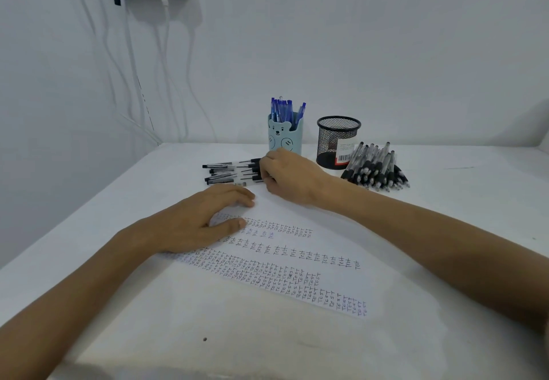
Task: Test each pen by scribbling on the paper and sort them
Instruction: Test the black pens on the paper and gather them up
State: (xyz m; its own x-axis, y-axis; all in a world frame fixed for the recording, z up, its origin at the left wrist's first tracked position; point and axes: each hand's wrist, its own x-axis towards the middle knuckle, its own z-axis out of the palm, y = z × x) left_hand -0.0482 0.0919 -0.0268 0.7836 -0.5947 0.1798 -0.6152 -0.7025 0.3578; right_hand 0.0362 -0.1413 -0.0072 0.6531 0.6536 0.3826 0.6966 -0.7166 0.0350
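By the bear cup (285,139), right hand (289,176) pinches pens (227,173); flat left hand (202,220) presses paper (341,249).

My white paper (323,249) carries slanted rows of black and blue lettering. At eleven o'clock lie clear pens (225,172) with black grips; at twelve, blue pens (282,109) in a pale teal cup (285,139) with a bear face; at one, a black mesh pot (332,139), its label (346,149) white with red.
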